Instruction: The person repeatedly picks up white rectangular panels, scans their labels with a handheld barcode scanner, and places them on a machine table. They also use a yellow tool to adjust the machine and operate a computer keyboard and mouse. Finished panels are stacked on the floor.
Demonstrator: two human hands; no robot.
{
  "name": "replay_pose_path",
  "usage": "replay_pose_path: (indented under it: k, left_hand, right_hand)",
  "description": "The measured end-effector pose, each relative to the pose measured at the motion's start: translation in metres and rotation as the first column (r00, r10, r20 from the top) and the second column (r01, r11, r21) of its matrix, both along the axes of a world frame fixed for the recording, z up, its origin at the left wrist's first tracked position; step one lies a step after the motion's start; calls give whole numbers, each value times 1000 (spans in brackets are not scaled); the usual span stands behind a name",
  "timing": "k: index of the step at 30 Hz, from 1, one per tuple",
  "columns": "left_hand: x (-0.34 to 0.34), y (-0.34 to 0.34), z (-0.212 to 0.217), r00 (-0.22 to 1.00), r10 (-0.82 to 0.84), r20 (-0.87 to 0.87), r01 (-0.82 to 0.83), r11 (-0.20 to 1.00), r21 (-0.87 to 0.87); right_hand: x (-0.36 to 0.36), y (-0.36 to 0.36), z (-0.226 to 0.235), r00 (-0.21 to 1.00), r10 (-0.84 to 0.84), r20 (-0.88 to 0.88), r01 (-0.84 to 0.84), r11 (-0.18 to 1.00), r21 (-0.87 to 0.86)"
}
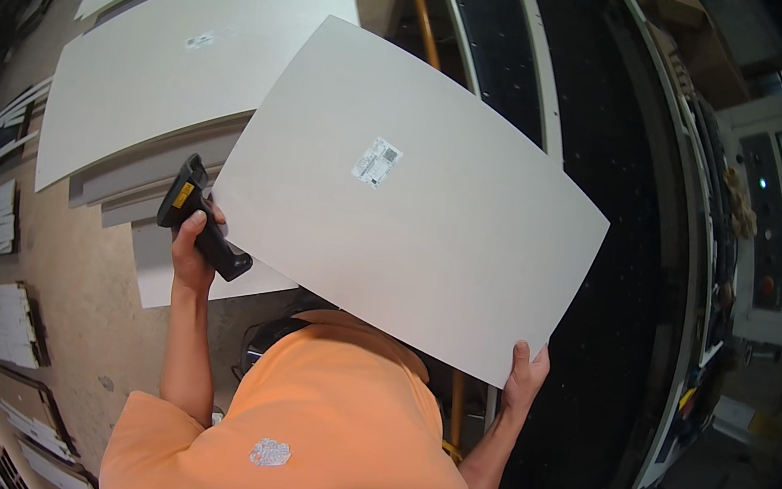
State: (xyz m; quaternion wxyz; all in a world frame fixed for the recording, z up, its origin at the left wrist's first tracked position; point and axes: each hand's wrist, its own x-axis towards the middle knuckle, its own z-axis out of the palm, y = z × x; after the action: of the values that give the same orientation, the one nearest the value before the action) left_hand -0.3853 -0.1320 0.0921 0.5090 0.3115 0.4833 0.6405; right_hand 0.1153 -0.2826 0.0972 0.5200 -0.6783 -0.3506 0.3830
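A large pale panel (455, 224) spans the space in front of my body, tilted so its right side sits lower. A white printed label (377, 163) is stuck near its middle. My right hand (526, 374) grips the panel by its near right corner, thumb on top and most fingers hidden beneath. In my left hand (196, 241) is a black handheld barcode scanner (204, 222) with a yellow sticker. That hand is right at the panel's left edge; whether its fingers also bear the panel I cannot tell.
Stacked pale panels (143, 111), the top one labelled, lie to the left. A black conveyor-like surface (604, 307) runs along the right, with a narrow pale strip (541, 70) on it. Farther right stands a machine with a control panel (772, 200). More board piles (3, 321) rest on the floor at left.
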Motion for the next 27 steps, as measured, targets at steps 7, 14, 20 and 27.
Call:
replay_pose_path:
  k: [7,14,20,27]
  left_hand:
    - [188,60,0,933,-279,228,313,941,-129]
    - [341,31,3,749,-662,-39,628,727,-277]
    - [393,20,33,397,-816,-420,784,540,-306]
    - [501,21,76,-175,-627,-759,791,370,-487]
  right_hand:
    - [17,-86,-4,901,-428,-72,428,904,-22]
    - [12,-85,-28,766,-636,-96,634,772,-51]
    - [51,-59,-26,883,-435,-179,383,885,-263]
    - [144,-35,54,923,-6,384,182,886,-425]
